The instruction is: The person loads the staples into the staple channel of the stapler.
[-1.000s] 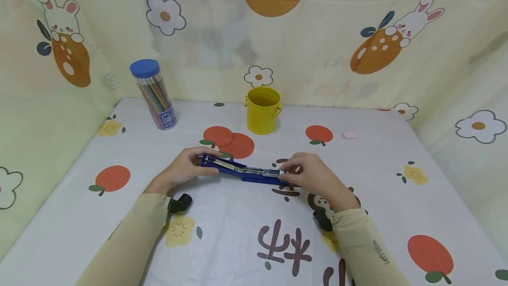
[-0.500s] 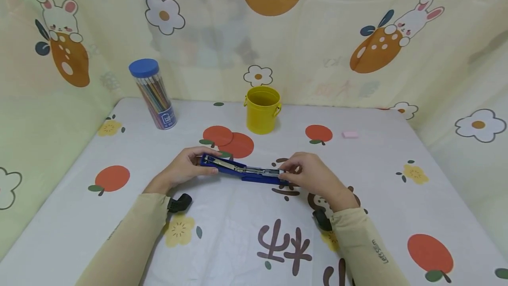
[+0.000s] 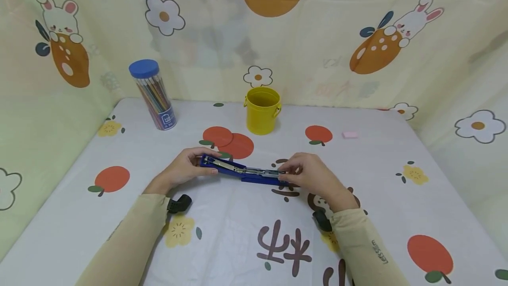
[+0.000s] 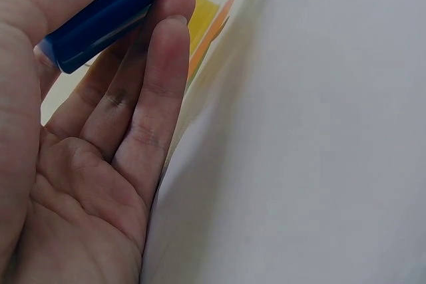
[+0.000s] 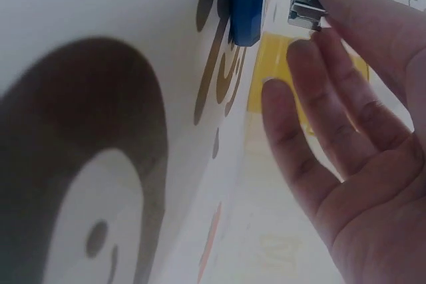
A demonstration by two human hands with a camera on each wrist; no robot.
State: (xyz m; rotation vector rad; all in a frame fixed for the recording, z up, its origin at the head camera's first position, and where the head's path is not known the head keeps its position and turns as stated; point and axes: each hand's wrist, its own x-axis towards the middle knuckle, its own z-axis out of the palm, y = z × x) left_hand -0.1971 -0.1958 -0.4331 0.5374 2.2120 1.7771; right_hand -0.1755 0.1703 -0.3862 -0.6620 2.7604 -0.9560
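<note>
A blue stapler (image 3: pixel 262 180) lies folded wide open across the middle of the table, its metal insides facing up. My left hand (image 3: pixel 183 165) grips the raised cover at its left end, thumb and fingers on either side; the left wrist view shows the blue cover (image 4: pixel 100 28) between them. At the right end, my right hand (image 3: pixel 311 172) pinches the tip of the metal staple channel (image 5: pixel 306 12) between thumb and fingers. In the right wrist view the blue base (image 5: pixel 248 11) is apart from that channel. Whether staples sit inside is too small to tell.
Behind the stapler stands a yellow bucket (image 3: pixel 262 117). A clear tub of pencils (image 3: pixel 155 96) with a blue lid is at the back left. A small pink eraser-like block (image 3: pixel 350 135) lies at the back right. A patterned curtain (image 3: pixel 206 47) closes off the back and sides.
</note>
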